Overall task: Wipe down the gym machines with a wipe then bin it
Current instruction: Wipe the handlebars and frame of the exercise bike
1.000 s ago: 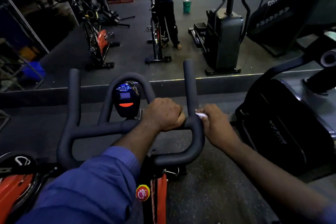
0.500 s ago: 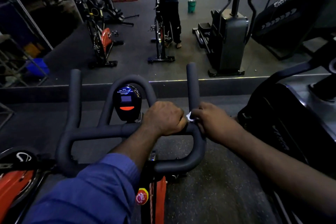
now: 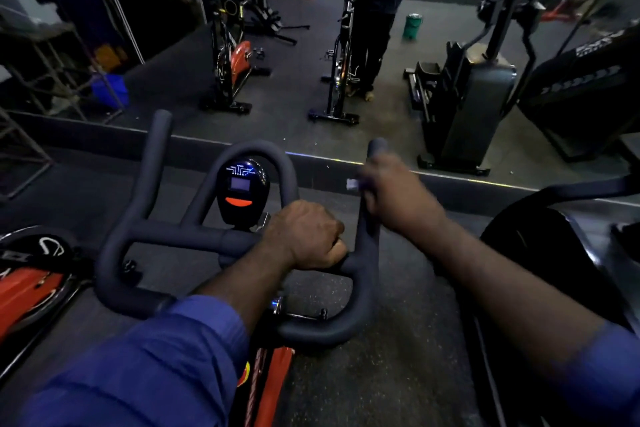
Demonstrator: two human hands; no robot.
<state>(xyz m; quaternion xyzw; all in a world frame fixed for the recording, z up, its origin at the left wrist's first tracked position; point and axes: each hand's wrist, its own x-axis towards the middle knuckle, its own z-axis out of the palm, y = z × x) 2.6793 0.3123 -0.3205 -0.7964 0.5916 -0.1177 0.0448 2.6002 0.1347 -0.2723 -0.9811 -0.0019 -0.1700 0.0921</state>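
Where my right hand (image 3: pixel 398 198) closes on the right horn of the handlebar (image 3: pixel 180 236), its fingers look curled round the tube with the wipe (image 3: pixel 352 184) pinched under them. Only a white corner shows at the inner side, and motion blur hides the exact hold. My left hand (image 3: pixel 306 236) has its fingers (image 3: pixel 334 248) clamped round the crossbar, just beside the base of that horn, steadying the bike.

Hazards, as I judge them:
(a) So little of the wipe is exposed that bare skin may be rubbing the grip instead of the cloth, leaving the horn uncleaned.
(b) A fast stroke off the horn's tip could pull the wipe free and drop it on the floor (image 3: pixel 398 374).
(c) The stretch of crossbar under my left hand stays unwiped unless that hand shifts.
(d) The lit console (image 3: pixel 242 191) sits near the left knuckles, and a stray pass could press its button or smear the display.
(e) The green bin (image 3: pixel 412 24) shows only in the mirror (image 3: pixel 294 97), well apart from the bike, so the wipe needs a secure carry.
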